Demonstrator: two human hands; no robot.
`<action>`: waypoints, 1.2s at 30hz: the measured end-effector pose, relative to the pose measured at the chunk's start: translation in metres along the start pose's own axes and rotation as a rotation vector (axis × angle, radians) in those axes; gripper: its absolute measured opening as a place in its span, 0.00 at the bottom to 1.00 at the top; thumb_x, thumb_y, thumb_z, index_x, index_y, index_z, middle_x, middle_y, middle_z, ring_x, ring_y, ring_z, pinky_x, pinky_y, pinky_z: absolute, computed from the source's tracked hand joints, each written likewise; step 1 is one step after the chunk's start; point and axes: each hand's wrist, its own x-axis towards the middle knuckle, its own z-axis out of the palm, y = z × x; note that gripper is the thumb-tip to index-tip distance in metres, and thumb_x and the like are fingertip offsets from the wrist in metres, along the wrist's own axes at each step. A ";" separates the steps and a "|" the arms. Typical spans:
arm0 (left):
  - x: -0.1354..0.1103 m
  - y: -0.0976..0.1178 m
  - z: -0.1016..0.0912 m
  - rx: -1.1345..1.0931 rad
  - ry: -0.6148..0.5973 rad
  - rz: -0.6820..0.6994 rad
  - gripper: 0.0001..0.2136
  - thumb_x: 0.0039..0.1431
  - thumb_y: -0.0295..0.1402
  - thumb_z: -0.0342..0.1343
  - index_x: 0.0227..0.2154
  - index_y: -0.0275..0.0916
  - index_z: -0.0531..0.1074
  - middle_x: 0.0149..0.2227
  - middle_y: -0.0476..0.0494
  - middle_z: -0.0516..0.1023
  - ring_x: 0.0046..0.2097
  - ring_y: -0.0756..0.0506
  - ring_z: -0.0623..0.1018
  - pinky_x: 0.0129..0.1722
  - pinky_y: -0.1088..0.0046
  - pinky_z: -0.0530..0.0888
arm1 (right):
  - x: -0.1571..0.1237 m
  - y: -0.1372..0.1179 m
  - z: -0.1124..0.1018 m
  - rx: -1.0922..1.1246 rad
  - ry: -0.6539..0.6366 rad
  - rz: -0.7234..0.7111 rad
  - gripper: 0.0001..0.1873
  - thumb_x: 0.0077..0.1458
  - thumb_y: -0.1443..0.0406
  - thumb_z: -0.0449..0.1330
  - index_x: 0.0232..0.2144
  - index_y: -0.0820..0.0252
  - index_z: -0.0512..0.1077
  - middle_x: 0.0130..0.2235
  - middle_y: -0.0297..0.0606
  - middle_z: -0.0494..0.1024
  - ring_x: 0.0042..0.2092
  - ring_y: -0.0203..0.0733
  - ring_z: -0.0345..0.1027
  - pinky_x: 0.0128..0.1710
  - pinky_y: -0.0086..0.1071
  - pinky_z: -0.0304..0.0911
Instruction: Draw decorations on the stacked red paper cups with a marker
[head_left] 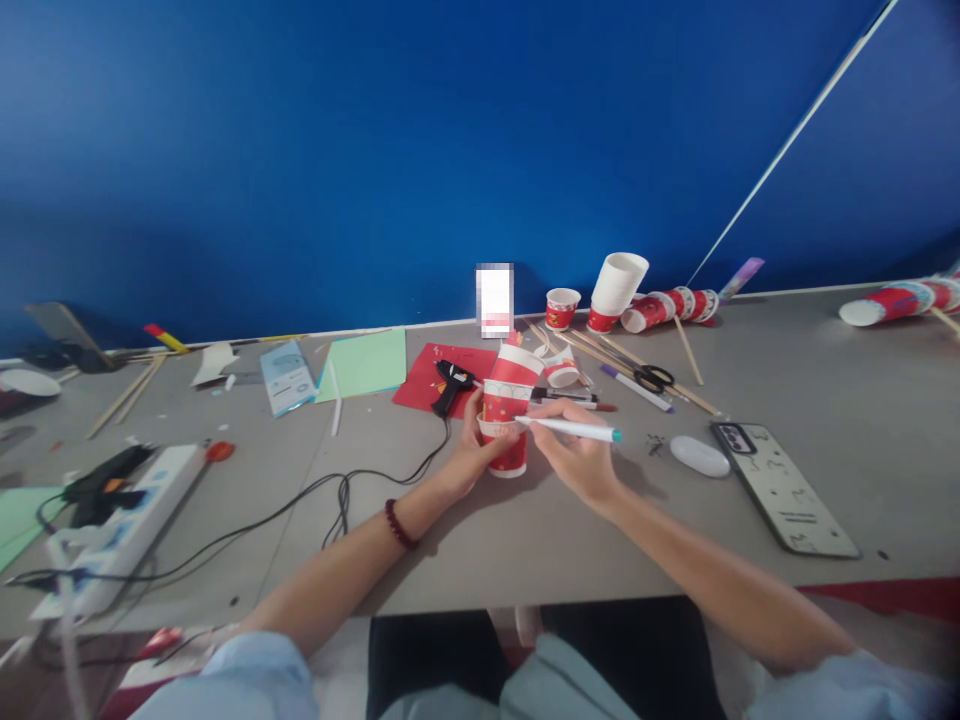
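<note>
In front of me stands a stack of red and white paper cups (508, 460), leaning slightly to the right at its upper part. My left hand (472, 447) is wrapped round the lower left side of the stack, its thumb across the front. A white marker pen (576, 429) with a teal end lies in the grip of my right hand (576, 460). The pen's tip is at the white rim band of the lower cup; whether it touches is too small to tell. Behind the stack, a black glue gun (452, 385) rests on red paper (420, 375).
A power strip (146, 520) with a black cable lies on the left, near green paper (367, 365). Behind my right hand are scissors (654, 378), wooden sticks (690, 352) and white cups (619, 285). A phone (784, 490) and a white oval case (699, 456) are at right.
</note>
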 end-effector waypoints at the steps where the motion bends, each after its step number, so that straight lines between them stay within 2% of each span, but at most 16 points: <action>1: 0.000 0.000 0.000 0.008 0.000 0.006 0.43 0.46 0.34 0.69 0.63 0.49 0.52 0.56 0.39 0.72 0.54 0.38 0.74 0.56 0.55 0.68 | 0.000 0.000 0.000 -0.002 -0.003 -0.001 0.02 0.52 0.68 0.60 0.28 0.56 0.73 0.28 0.34 0.78 0.31 0.40 0.72 0.33 0.34 0.68; 11: 0.000 0.000 -0.001 0.064 -0.045 0.072 0.43 0.48 0.34 0.68 0.64 0.49 0.50 0.57 0.38 0.71 0.57 0.38 0.72 0.59 0.55 0.65 | 0.001 0.002 -0.002 0.020 -0.032 0.023 0.03 0.51 0.68 0.59 0.27 0.57 0.72 0.27 0.33 0.78 0.30 0.38 0.72 0.30 0.32 0.67; 19: 0.000 0.001 0.000 0.089 -0.003 0.061 0.42 0.46 0.35 0.68 0.63 0.49 0.53 0.62 0.38 0.64 0.59 0.37 0.70 0.59 0.57 0.65 | 0.000 0.001 0.001 0.003 -0.016 0.012 0.03 0.51 0.68 0.59 0.28 0.57 0.72 0.28 0.34 0.78 0.31 0.38 0.73 0.33 0.33 0.68; 23: 0.000 0.002 0.001 0.083 0.009 0.048 0.43 0.45 0.35 0.69 0.63 0.48 0.53 0.59 0.38 0.68 0.60 0.37 0.68 0.59 0.56 0.64 | -0.001 0.003 0.001 0.012 -0.017 0.019 0.02 0.52 0.67 0.60 0.29 0.56 0.72 0.30 0.35 0.79 0.32 0.40 0.73 0.34 0.34 0.69; 29: -0.001 0.001 -0.001 0.062 -0.006 0.045 0.42 0.47 0.36 0.68 0.63 0.49 0.52 0.58 0.39 0.70 0.57 0.37 0.72 0.58 0.55 0.66 | -0.001 0.005 -0.002 0.060 -0.031 0.062 0.02 0.53 0.67 0.59 0.29 0.56 0.72 0.28 0.33 0.78 0.31 0.38 0.73 0.31 0.32 0.67; 36: 0.000 0.000 -0.002 0.065 -0.018 0.053 0.43 0.47 0.35 0.68 0.64 0.49 0.51 0.59 0.38 0.68 0.58 0.38 0.71 0.58 0.55 0.66 | 0.000 0.000 -0.001 0.006 -0.020 -0.008 0.03 0.51 0.68 0.59 0.27 0.56 0.72 0.28 0.34 0.78 0.31 0.39 0.73 0.32 0.34 0.68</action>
